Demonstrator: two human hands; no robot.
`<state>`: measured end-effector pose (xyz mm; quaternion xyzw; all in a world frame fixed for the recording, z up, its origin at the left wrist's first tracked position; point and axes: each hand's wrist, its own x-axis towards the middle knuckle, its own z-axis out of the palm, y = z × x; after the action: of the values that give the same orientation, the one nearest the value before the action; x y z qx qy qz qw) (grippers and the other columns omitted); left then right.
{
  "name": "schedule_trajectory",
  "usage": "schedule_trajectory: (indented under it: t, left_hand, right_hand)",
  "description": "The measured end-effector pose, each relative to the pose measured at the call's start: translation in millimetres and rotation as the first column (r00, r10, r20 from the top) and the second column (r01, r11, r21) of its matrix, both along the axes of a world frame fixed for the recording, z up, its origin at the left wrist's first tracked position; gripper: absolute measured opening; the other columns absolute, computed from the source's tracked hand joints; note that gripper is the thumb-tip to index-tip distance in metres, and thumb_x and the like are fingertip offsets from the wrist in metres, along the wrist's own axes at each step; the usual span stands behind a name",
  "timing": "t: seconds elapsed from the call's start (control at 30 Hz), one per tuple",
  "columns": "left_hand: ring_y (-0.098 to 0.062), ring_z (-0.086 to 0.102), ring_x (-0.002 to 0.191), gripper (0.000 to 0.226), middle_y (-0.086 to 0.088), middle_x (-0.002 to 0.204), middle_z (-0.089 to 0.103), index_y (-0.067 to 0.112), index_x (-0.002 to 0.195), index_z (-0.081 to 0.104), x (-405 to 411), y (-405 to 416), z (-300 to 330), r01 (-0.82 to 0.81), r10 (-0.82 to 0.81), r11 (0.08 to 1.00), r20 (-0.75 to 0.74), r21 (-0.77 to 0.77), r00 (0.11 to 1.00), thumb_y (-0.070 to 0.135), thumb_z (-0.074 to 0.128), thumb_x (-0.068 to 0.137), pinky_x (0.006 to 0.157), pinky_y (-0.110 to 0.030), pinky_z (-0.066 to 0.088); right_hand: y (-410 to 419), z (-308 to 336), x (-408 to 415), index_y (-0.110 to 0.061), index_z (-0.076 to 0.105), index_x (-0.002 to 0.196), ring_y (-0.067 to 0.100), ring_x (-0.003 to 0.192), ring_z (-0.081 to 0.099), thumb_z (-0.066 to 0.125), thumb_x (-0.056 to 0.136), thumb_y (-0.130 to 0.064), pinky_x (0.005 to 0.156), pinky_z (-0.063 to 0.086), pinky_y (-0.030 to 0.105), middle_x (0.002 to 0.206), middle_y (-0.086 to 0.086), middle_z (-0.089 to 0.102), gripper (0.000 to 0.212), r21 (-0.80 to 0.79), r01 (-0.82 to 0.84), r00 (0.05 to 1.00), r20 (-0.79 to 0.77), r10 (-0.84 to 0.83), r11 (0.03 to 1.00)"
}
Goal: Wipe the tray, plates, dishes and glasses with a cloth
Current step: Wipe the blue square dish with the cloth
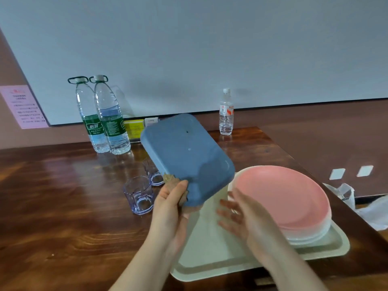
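My left hand (171, 208) grips the near corner of a blue rectangular dish (184, 156), held tilted with its underside toward me, together with a brownish cloth (170, 180) pinched against it. My right hand (239, 213) hovers with fingers spread above a cream tray (210, 253), just left of a pink plate (281, 198) stacked on white plates (308, 236) on that tray. Two clear bluish glasses stand on the table to the left, one near (139, 194) and one farther back (153, 171), partly hidden by the dish.
Two large water bottles (105, 116) and a small bottle (226, 112) stand at the back of the wooden table (63, 196), with a yellow box (134, 128) by the wall. A plastic bag (369, 208) lies off the right edge.
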<state>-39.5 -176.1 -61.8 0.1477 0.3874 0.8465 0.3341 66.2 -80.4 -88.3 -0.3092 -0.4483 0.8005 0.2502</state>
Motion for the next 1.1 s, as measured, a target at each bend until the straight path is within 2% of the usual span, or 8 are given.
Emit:
schedule_trajectory:
  t: [0.1, 0.2, 0.3, 0.43, 0.63, 0.8, 0.9, 1.1]
  left_hand:
    - [-0.017, 0.068, 0.066, 0.019, -0.008, 0.071, 0.068, 0.008, 0.094, 0.061, 18.1, 11.3, -6.7, 0.079, -0.088, 0.996, 0.203, 0.052, 0.975, 0.003, 0.053, 0.077, 0.071, -0.032, 0.058]
    - [-0.03, 0.069, 0.086, 0.022, -0.011, 0.089, 0.071, 0.01, 0.092, 0.065, 33.4, 16.3, -15.9, 0.107, -0.137, 0.987, 0.28, 0.12, 0.95, 0.003, 0.053, 0.075, 0.092, -0.052, 0.049]
    - [-0.04, 0.066, 0.084, 0.036, -0.015, 0.093, 0.07, 0.011, 0.106, 0.062, 38.9, 17.3, -16.4, 0.145, -0.183, 0.976, 0.252, 0.164, 0.95, 0.001, 0.053, 0.072, 0.088, -0.063, 0.047]
    - [-0.024, 0.071, 0.07, 0.039, -0.011, 0.083, 0.072, 0.005, 0.102, 0.061, 31.3, 18.9, -26.3, 0.1, -0.125, 0.986, 0.196, 0.131, 0.973, -0.007, 0.053, 0.066, 0.057, -0.033, 0.059]
    - [-0.024, 0.067, 0.099, 0.067, -0.01, 0.111, 0.068, 0.009, 0.119, 0.061, 18.9, 18.3, -42.6, 0.111, -0.135, 0.981, 0.15, 0.159, 0.979, -0.001, 0.08, 0.056, 0.091, -0.039, 0.052]
    - [-0.025, 0.065, 0.102, 0.036, -0.009, 0.114, 0.069, 0.014, 0.114, 0.065, 17.4, 16.0, -36.0, 0.105, -0.143, 0.982, 0.256, 0.158, 0.956, 0.018, 0.056, 0.079, 0.1, -0.044, 0.043]
    - [-0.02, 0.068, 0.099, 0.042, -0.006, 0.116, 0.069, 0.016, 0.122, 0.058, 12.4, 13.3, -33.6, 0.008, -0.054, 0.987, 0.289, 0.158, 0.956, 0.012, 0.057, 0.08, 0.089, -0.036, 0.054]
    - [-0.018, 0.07, 0.095, 0.04, -0.002, 0.115, 0.069, 0.024, 0.123, 0.056, 13.4, 13.3, -30.2, -0.126, 0.077, 0.982, 0.306, 0.144, 0.949, 0.005, 0.056, 0.088, 0.061, -0.028, 0.058]
  right_hand:
    - [-27.5, -17.5, -10.6, -0.012, 0.063, 0.112, 0.017, 0.095, 0.068, 0.077, 0.069, -0.044, 0.076, 0.054, 0.028, 0.105, 0.004, 0.07, 0.055, -0.101, -0.264, 0.94, -0.249, 0.233, 0.959]
    - [-44.4, -17.4, -18.3, -0.013, 0.058, 0.121, 0.019, 0.107, 0.064, 0.078, 0.071, -0.013, 0.082, 0.055, 0.027, 0.12, 0.009, 0.065, 0.054, -0.242, -0.211, 0.881, -0.467, 0.077, 0.947]
    - [-50.0, -17.2, -20.3, -0.012, 0.059, 0.107, 0.017, 0.095, 0.068, 0.057, 0.079, 0.006, 0.079, 0.054, 0.027, 0.109, 0.008, 0.07, 0.034, -0.276, 0.016, 0.912, -0.39, -0.127, 0.961]
    - [-48.2, -20.7, -13.8, -0.009, 0.063, 0.101, 0.02, 0.093, 0.069, 0.054, 0.083, 0.012, 0.084, 0.055, 0.029, 0.103, 0.013, 0.072, 0.028, -0.105, 0.159, 0.934, -0.307, -0.184, 0.982]
    - [-45.4, -21.7, -6.8, -0.017, 0.07, 0.093, 0.022, 0.099, 0.067, 0.063, 0.079, 0.008, 0.093, 0.046, 0.038, 0.1, 0.008, 0.073, 0.029, 0.067, 0.214, 0.937, -0.296, -0.186, 0.974]
    - [-38.7, -21.5, -5.4, -0.002, 0.063, 0.097, 0.016, 0.08, 0.067, 0.079, 0.063, -0.004, 0.074, 0.052, 0.023, 0.085, 0.008, 0.071, 0.038, 0.14, 0.189, 0.922, -0.365, -0.127, 0.972]
    - [-29.1, -23.3, 1.9, -0.002, 0.062, 0.097, 0.017, 0.071, 0.055, 0.075, 0.06, -0.014, 0.063, 0.046, 0.021, 0.079, 0.015, 0.061, 0.04, 0.152, 0.281, 0.911, -0.352, -0.213, 0.948]
    - [-16.9, -25.9, 6.5, -0.017, 0.059, 0.107, 0.009, 0.092, 0.064, 0.067, 0.083, -0.008, 0.092, 0.049, 0.032, 0.105, 0.006, 0.066, 0.026, 0.449, 0.345, 0.939, -0.155, -0.308, 0.824]
